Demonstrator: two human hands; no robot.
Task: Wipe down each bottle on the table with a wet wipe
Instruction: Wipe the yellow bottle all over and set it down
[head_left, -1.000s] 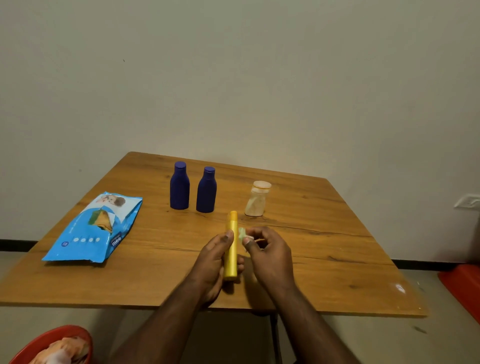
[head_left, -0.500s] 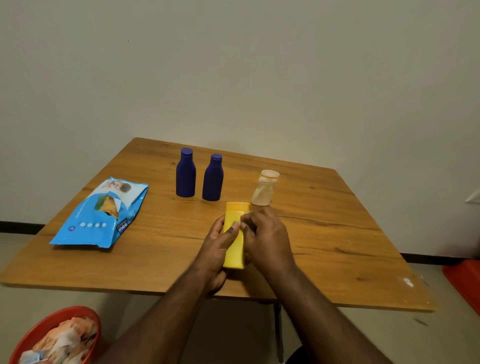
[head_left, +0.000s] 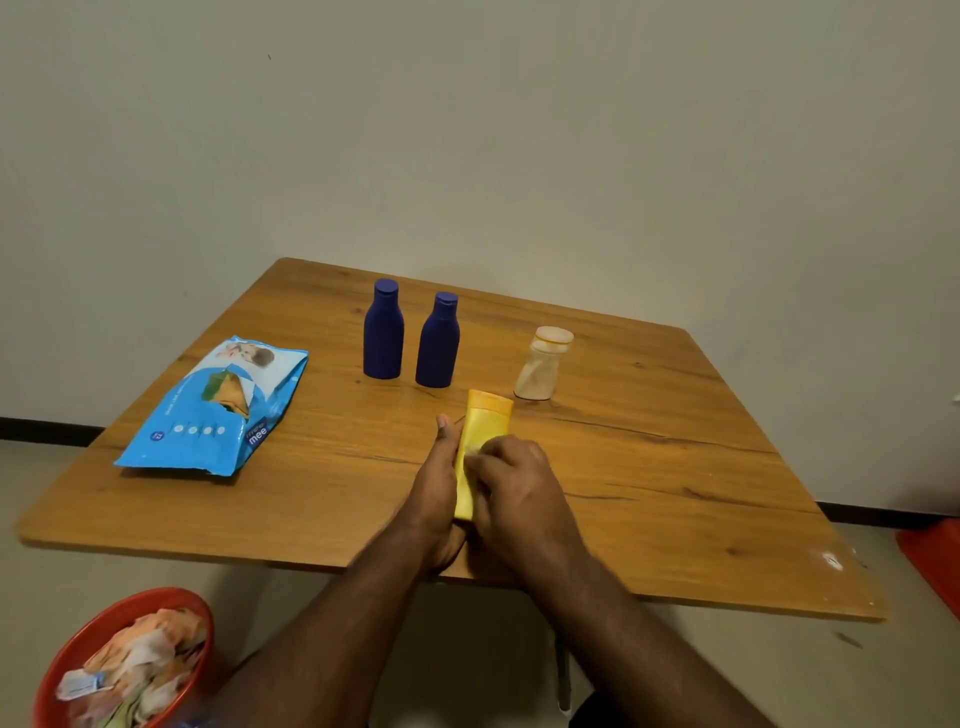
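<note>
A yellow bottle (head_left: 484, 427) is held over the wooden table (head_left: 675, 467), cap end pointing away from me. My left hand (head_left: 435, 488) grips it from the left side. My right hand (head_left: 514, 486) lies across its front, pressing a small pale wet wipe (head_left: 474, 449) against it; only a sliver of the wipe shows under the fingers. Two dark blue bottles (head_left: 383, 330) (head_left: 438, 340) stand upright side by side behind. A small beige bottle (head_left: 543, 364) with a wide cap stands to their right.
A blue wet wipe pack (head_left: 218, 410) lies flat on the table's left part. A red bin (head_left: 127, 665) with crumpled used wipes stands on the floor at lower left. Something red (head_left: 935, 561) sits on the floor at far right.
The yellow bottle has turned from edge-on to its broad face. My right hand has slid down over it with the wipe. The view has tilted down, showing more of the red bin.
</note>
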